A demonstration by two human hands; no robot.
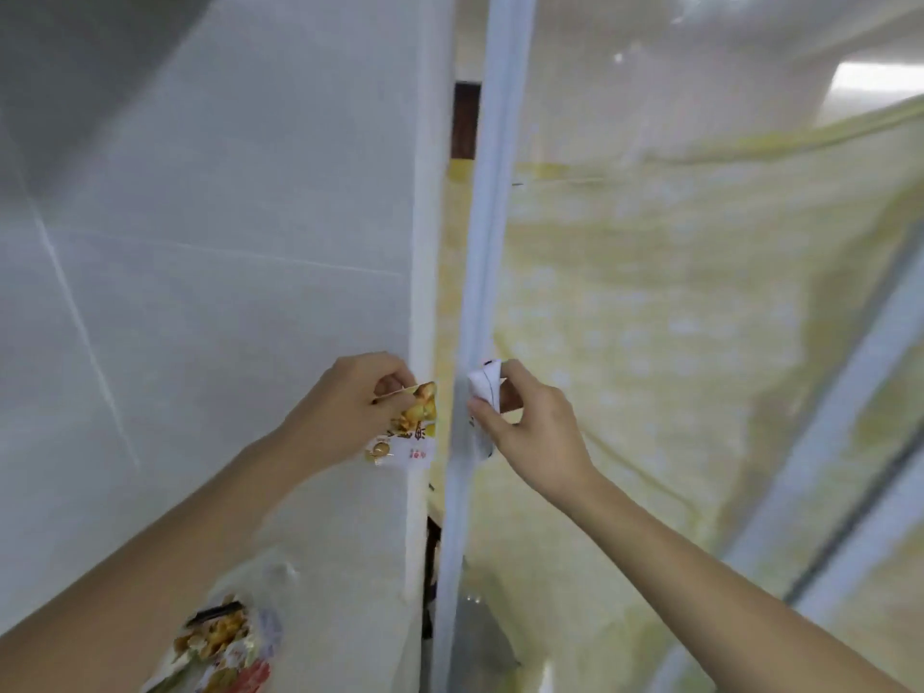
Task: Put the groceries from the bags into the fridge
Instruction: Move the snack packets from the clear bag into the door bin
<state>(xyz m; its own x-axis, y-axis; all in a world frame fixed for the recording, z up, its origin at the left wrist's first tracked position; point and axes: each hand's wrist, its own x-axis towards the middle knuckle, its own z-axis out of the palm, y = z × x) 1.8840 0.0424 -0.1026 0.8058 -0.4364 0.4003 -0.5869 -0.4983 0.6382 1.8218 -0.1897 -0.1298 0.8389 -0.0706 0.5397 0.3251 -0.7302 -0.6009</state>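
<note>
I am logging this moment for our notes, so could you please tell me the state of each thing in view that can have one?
Left hand: pinches the yellow-printed snack packet, held up.
Right hand: grips the crumpled white packet.
White fridge doors: a narrow gap shows between them.
Clear plastic bag of snack packets: low in view, packets still inside.

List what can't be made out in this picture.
- Fridge interior: head view, hidden behind the two doors; only a narrow gap shows.
- White packet in the right hand: label too blurred, partly covered by fingers.
- Snack packet in the left hand: print too small to read.
- Bag at the bottom: cut off by the frame edge.
</note>
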